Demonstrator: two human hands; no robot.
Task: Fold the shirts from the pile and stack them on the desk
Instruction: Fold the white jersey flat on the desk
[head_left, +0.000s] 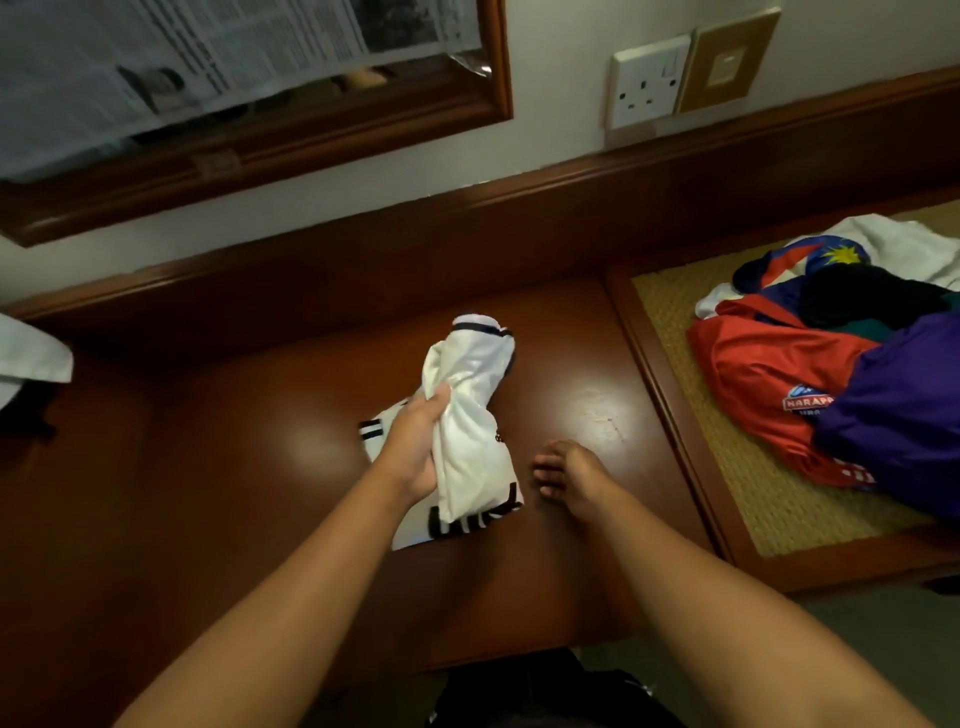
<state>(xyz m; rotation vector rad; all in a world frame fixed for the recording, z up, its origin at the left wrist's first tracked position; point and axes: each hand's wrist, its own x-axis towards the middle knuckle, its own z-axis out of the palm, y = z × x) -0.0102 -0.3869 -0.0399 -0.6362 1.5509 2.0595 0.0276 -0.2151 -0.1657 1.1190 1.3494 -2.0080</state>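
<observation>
nearest me, at the bottom edge, sits something dark (545, 696), too dim to make out, just below the near edge of the worktop (218, 467). my two bare forearms reach out over that glossy brown wood. my left hand (415, 447) has its grip closed around a white shirt (467, 415), thumb pressed into the cloth and fingers wrapped behind it, bunching the middle so the upper part stands up, dark-trimmed at the top. the lower part of the same shirt lies flat on the worktop, showing black stripes at the left and black lettering near me. my right hand (566, 475) is just right of the shirt, apart from it, fingers loosely bent and holding nothing, so that grip is open; whether the fingertips touch the wood i cannot tell.

to the right, in a recessed section with a woven mat (769, 499), lies the pile of shirts (841, 358): a red one with a badge toward me, a purple one at the right edge, something black on top, a blue and red piece with a yellow star, and white cloth at the far side. at the left edge a bit of white fabric (31, 353) rests on the worktop over something dark. on the far wall are a wood-framed mirror (467, 109) covered with newspaper (182, 57), a white socket (649, 80) and a gold plate (727, 62).
</observation>
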